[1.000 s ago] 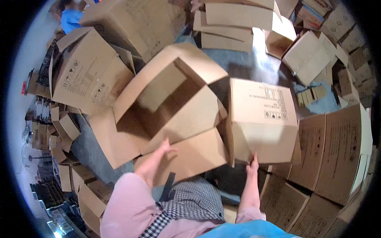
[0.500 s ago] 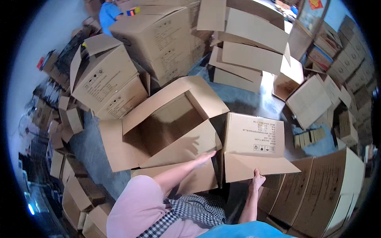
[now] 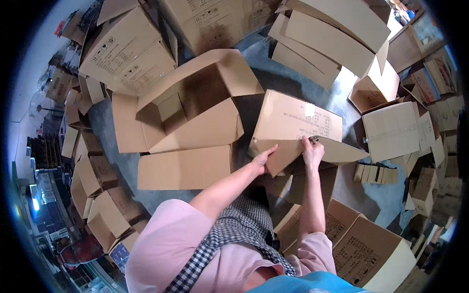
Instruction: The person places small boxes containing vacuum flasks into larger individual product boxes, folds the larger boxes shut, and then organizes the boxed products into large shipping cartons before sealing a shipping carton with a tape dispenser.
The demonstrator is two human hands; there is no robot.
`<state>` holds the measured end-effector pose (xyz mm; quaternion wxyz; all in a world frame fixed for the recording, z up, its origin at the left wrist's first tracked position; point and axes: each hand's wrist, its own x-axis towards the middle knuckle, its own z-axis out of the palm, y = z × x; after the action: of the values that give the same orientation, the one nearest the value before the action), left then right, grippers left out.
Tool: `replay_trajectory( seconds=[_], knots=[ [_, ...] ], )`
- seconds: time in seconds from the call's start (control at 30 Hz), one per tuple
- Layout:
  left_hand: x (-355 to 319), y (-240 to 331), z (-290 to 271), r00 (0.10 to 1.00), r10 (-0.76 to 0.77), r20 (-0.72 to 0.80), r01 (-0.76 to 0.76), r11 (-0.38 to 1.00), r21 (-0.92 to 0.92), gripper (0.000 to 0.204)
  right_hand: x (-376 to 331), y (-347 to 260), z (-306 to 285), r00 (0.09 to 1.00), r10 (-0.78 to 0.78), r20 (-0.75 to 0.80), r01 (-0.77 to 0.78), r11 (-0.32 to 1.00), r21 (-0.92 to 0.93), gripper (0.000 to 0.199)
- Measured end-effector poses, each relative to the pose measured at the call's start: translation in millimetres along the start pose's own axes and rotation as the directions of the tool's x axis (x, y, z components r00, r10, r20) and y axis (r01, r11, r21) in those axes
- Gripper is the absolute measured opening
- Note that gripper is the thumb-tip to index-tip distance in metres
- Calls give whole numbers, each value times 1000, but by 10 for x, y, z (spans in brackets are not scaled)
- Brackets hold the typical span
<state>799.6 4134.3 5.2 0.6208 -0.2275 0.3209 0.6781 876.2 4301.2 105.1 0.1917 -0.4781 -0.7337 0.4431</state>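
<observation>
A brown cardboard box [image 3: 298, 115] with printing on its side lies in front of me, its near flap [image 3: 281, 151] bent between my hands. My left hand [image 3: 264, 160] grips the flap's left part, thumb on top. My right hand [image 3: 312, 152] is closed on the flap about its middle, where the board folds sharply. A small dark bit shows beside the right thumb; I cannot make out what it is. To the left, a large open carton [image 3: 195, 122] stands with its flaps spread and its dim inside showing.
Stacked cartons [image 3: 129, 53] rise at the far left, with flattened or open boxes [image 3: 327, 41] at the far right. Another open carton [image 3: 364, 249] is close by my right elbow. Small cardboard pieces [image 3: 376, 174] lie on the grey floor [image 3: 129, 180] at right.
My left hand has moved right from beside the open carton onto the printed box's flap. The right hand has moved up along the flap, which is now bent. My view has tilted down.
</observation>
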Motion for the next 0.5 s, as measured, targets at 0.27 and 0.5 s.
replay_trajectory(
  seconds=[0.27, 0.5],
  knots=[
    [-652, -83, -777, 972, -107, -211, 169, 937, 306, 51, -1307, 332, 119, 974, 227, 18, -227, 974, 16, 29],
    [-1318, 20, -1754, 647, 654, -391, 452, 84, 888, 66, -2016, 877, 80, 948, 315, 49, -316, 907, 280, 26]
  ],
)
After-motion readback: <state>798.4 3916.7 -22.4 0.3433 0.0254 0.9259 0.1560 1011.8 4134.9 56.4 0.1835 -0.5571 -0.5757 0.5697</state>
